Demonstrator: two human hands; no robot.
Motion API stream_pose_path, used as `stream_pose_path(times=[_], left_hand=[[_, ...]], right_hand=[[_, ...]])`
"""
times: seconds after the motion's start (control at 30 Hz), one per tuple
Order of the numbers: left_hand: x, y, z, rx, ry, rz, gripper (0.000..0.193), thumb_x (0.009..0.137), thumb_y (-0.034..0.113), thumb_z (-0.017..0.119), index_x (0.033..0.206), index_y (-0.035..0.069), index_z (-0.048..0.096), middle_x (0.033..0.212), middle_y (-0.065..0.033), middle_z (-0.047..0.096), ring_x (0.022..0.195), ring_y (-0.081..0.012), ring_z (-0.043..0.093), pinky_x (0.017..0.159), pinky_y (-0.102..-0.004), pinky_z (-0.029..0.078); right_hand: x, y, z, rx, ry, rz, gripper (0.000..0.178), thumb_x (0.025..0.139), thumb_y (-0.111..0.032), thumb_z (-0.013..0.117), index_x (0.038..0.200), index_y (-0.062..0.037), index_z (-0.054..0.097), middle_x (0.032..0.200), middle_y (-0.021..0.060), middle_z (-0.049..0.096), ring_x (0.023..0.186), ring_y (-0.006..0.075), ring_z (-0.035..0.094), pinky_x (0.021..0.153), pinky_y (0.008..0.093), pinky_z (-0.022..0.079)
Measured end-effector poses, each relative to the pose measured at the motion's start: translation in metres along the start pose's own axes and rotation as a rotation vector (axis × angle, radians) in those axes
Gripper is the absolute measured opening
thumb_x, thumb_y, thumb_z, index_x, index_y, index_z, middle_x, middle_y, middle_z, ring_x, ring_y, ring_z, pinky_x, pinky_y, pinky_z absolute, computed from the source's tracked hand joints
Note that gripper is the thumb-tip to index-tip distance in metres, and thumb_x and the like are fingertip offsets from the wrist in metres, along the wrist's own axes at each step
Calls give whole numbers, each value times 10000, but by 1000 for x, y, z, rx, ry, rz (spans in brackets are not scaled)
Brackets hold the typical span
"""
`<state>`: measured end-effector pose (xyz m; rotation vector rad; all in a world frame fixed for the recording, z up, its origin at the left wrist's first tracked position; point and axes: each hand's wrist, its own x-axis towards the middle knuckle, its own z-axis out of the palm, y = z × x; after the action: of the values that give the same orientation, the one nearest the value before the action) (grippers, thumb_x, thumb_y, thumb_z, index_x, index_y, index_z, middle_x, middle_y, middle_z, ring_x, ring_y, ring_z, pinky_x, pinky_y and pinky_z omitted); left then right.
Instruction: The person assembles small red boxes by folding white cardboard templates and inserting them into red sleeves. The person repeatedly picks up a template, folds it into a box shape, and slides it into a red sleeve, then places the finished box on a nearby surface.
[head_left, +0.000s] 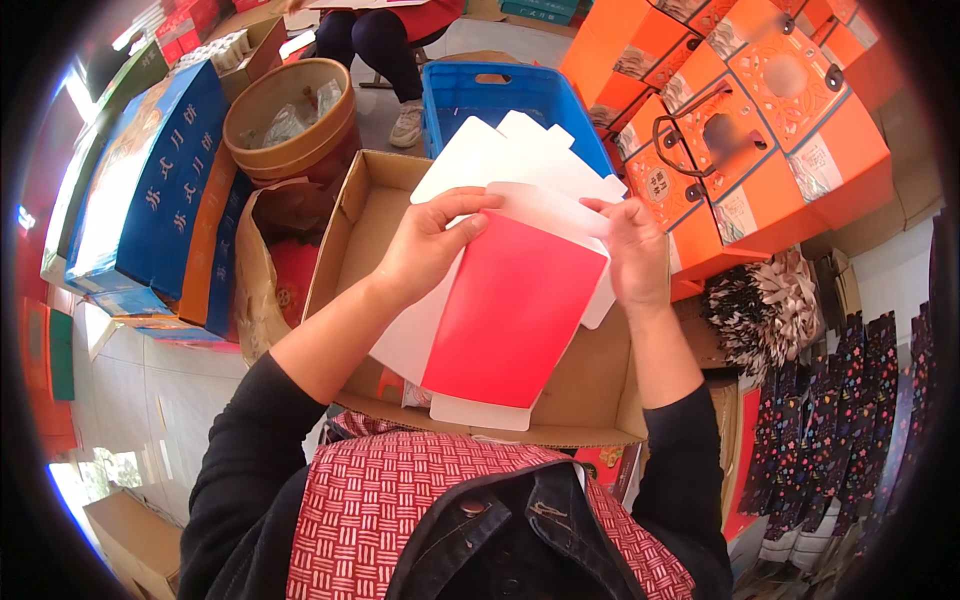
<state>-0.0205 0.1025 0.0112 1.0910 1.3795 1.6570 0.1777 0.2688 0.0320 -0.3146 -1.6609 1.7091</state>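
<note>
A flat folding-carton blank (515, 310), red on its main panel with white flaps, is held in front of me over an open cardboard box (595, 375). My left hand (425, 245) pinches its upper left edge between thumb and fingers. At the upper right corner, my right hand (637, 255) closes its thumb and fingers on a white flap. More white card blanks (520, 150) fan out behind and beneath the red panel, partly covered by it. A narrow white tab sticks out from the lower end.
Beyond the box stands a blue plastic crate (450, 100). Orange gift boxes (735, 150) are stacked at right, above bundled ribbons (765, 310) and dark floral strips (830, 400). To the left are a round brown bin (290, 155) and blue cartons (150, 200). A seated person's legs (385, 50) show behind.
</note>
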Motion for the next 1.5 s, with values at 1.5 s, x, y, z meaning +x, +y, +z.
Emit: stream_pose_path(times=[1.5], left_hand=[[-8,13,8,-94,-5,170,309,938,-7,522,1225,23,412,1161,-106,552,1141,-177,529,968,-317,450]], right_hand=[[52,-52,44,-771,-577,77,306,874,-19,568,1158,-75,667,1014,87,691,928,149,640,819,257,492]])
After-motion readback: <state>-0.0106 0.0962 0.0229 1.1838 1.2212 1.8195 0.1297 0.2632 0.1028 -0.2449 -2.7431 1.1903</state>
